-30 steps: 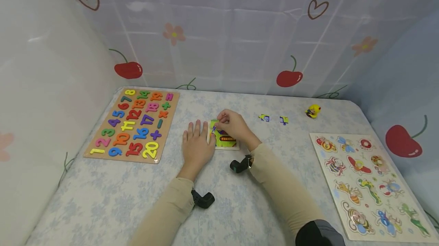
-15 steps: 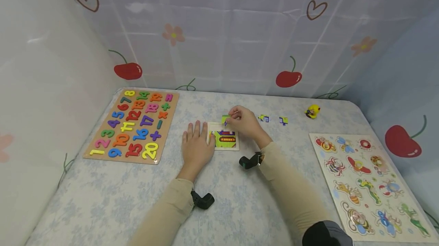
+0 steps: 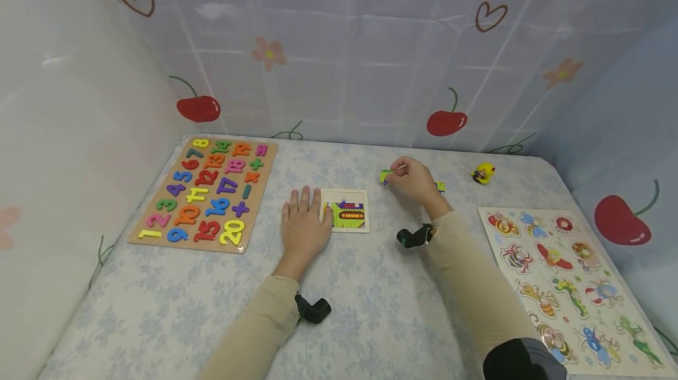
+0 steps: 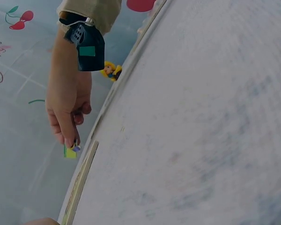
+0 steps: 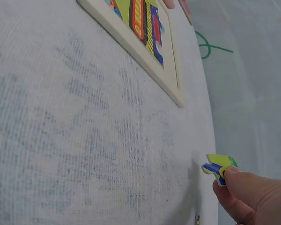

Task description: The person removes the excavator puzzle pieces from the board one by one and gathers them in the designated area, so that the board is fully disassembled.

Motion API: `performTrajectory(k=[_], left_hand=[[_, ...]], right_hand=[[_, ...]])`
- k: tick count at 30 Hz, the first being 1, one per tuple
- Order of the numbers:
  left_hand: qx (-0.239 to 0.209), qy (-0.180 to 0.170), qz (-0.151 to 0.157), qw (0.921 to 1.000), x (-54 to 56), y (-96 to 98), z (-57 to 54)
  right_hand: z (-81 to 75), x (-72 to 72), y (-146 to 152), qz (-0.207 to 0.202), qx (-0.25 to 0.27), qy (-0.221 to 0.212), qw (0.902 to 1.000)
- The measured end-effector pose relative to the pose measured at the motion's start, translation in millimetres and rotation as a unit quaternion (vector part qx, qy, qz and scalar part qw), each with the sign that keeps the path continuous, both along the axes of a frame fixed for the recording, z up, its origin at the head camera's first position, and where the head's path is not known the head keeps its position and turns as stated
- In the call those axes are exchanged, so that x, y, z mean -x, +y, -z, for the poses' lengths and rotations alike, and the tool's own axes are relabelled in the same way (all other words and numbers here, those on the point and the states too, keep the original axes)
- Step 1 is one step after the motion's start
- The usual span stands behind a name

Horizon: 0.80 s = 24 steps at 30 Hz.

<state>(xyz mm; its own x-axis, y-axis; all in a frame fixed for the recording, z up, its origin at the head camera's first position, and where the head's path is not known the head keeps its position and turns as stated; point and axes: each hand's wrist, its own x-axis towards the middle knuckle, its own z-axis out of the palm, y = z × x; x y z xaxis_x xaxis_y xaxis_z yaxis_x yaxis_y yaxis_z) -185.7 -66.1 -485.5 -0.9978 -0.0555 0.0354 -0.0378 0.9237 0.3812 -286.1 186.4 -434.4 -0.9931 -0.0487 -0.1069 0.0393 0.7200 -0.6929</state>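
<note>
Puzzle piece (image 3: 385,176) pinched between thumb and fingers of the right hand (image 3: 415,183), well right of the framed tray (image 3: 344,194). Looks mid-fill: picture below, bare strip on top. Probably calls for sorting orientation first, then a careful fit or a set-down. Left hand (image 3: 306,227) flat, gripping nothing, thumb over the tray's left edge. Loose piece (image 3: 440,186) partly behind the right hand, so easy to bump. Toy figure (image 3: 483,172) farther right, number board (image 3: 256,195) and bug board (image 3: 495,240) out of the way.

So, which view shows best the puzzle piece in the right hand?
The right wrist view: the puzzle piece looks largest there, its green and blue print visible, though the right hand covers part. The head and left wrist views show it small, partly hidden.
</note>
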Motion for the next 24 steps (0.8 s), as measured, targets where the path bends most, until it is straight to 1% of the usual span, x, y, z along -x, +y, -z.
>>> performTrajectory(k=[8, 14, 17, 19, 24], left_hand=[[-0.001, 0.001, 0.001, 1.0, -0.4, -0.4, -0.6], [-0.001, 0.0, 0.001, 1.0, -0.5, 0.1, -1.0], [0.0, 0.0, 0.002, 1.0, -0.4, 0.2, -0.2], [0.002, -0.001, 0.003, 1.0, -0.3, 0.0, 0.3], [0.002, 0.002, 0.003, 1.0, 0.3, -0.3, 1.5]], right_hand=[[3.5, 4.4, 0.7, 0.01, -0.033, -0.016, 0.9993], [2.1, 2.7, -3.6, 0.011, -0.097, 0.005, 0.9952], [2.7, 1.0, -4.9, 0.013, -0.128, 0.02, 0.9915], [2.6, -0.5, -5.6, 0.009, -0.155, 0.032, 0.9873], [3.5, -3.5, -7.9, 0.002, -0.22, 0.069, 0.9731]])
